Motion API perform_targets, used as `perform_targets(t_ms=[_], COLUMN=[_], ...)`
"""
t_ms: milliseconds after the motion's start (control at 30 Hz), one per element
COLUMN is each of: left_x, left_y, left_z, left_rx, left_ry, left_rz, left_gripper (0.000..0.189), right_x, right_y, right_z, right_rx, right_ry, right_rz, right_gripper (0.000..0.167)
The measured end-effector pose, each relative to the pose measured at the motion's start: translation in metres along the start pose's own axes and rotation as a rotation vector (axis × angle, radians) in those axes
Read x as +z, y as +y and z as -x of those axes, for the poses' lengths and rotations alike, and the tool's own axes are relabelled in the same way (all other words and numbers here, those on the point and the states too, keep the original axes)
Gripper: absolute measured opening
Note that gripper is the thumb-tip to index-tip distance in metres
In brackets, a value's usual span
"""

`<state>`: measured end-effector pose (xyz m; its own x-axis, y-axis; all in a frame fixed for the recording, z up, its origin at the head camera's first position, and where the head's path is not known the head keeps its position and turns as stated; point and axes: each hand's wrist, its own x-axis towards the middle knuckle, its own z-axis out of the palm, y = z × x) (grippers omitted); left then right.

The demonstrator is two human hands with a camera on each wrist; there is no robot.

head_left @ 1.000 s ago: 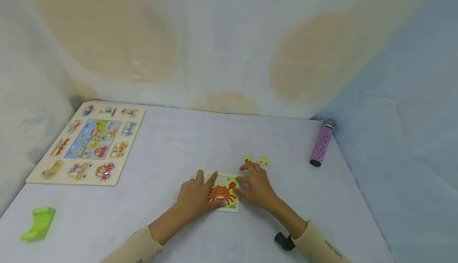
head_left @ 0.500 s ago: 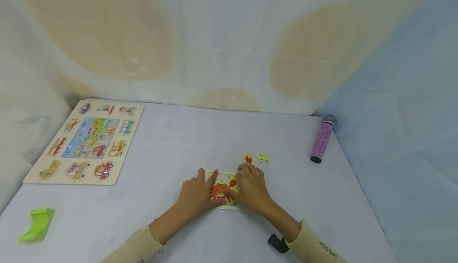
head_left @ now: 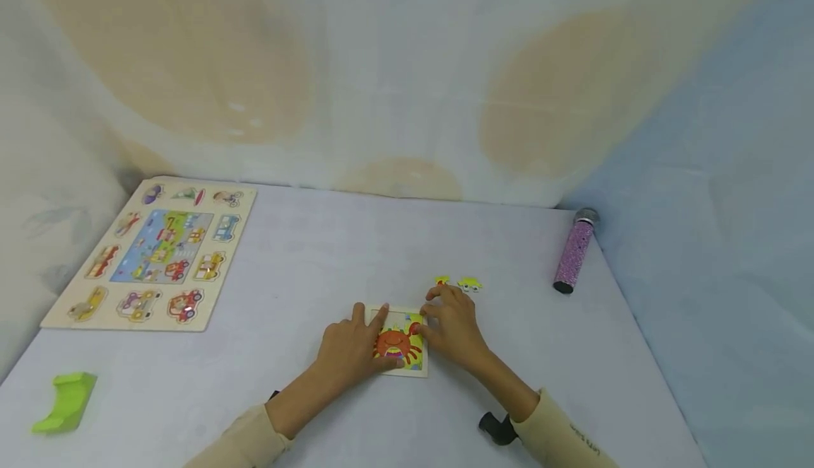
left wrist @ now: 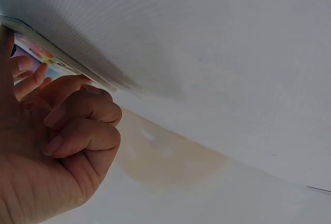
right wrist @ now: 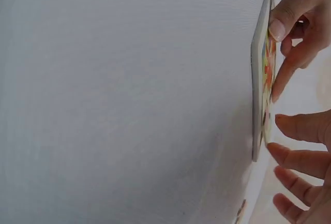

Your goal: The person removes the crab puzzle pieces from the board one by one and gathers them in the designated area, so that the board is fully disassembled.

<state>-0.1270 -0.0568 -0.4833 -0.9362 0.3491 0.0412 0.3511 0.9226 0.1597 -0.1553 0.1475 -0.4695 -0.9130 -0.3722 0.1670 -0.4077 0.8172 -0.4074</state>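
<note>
A small square crab puzzle (head_left: 394, 346) lies in front of me, its wooden frame pale. My left hand (head_left: 348, 346) presses its top face with thumb and forefinger spread; the other fingers fold back in the left wrist view. At its right edge is my right hand (head_left: 454, 330), fingers loosely bent. In the right wrist view its forefinger (right wrist: 297, 159) touches the puzzle's far corner, and its thumb is just off the face. Beyond this hand lie a red-and-yellow piece (head_left: 441, 280), partly hidden, and a yellow piece with eyes (head_left: 470, 285).
A large vehicle puzzle board (head_left: 159, 252) lies at the back left. A green curved block (head_left: 66, 402) is at the front left. A glittery pink microphone (head_left: 575, 250) lies near the right edge. A black object (head_left: 498, 428) shows beside the right sleeve. Cloth walls enclose the table.
My right hand moved left over the puzzle, its thumb onto the crab, then drew back slightly to the right edge. The left hand has stayed pressed on the puzzle.
</note>
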Motion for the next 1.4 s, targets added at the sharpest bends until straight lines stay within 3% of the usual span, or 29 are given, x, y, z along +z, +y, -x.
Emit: perform_targets(t_ms=[167, 300, 467, 667, 833, 1133, 1300, 1400], left_x=[0.0, -0.001, -0.003, -0.002, 0.002, 0.002, 0.002, 0.002], left_y=[0.0, 0.002, 0.01, 0.015, 0.016, 0.018, 0.018, 0.019], left_z=[-0.001, 0.0, 0.011, 0.024, 0.025, 0.026, 0.025, 0.025], left_rx=[0.012, 0.028, 0.12, 0.208, 0.214, 0.194, 0.178, 0.178], left_ry=[0.013, 0.018, 0.037, 0.06, 0.05, 0.018, -0.016, -0.029], left_rz=[-0.014, -0.011, 0.018, -0.002, 0.001, 0.041, 0.059, 0.063], left_gripper=[0.093, 0.089, 0.068, 0.053, 0.052, 0.048, 0.049, 0.049], right_x=[0.002, 0.002, 0.001, -0.007, -0.012, -0.007, -0.009, -0.01], right_y=[0.005, 0.006, 0.009, 0.014, 0.016, 0.018, 0.02, 0.024], right_z=[0.001, 0.001, -0.001, -0.008, -0.013, -0.012, -0.016, -0.019], right_rx=[-0.025, -0.005, -0.01, -0.093, -0.173, -0.326, -0.448, -0.475], right_ry=[0.058, 0.038, -0.011, -0.081, -0.126, -0.039, -0.024, -0.038], right_rz=[-0.007, -0.032, -0.047, -0.03, 0.001, 0.155, 0.227, 0.249], right_gripper=[0.014, 0.016, 0.018, 0.022, 0.024, 0.024, 0.024, 0.026])
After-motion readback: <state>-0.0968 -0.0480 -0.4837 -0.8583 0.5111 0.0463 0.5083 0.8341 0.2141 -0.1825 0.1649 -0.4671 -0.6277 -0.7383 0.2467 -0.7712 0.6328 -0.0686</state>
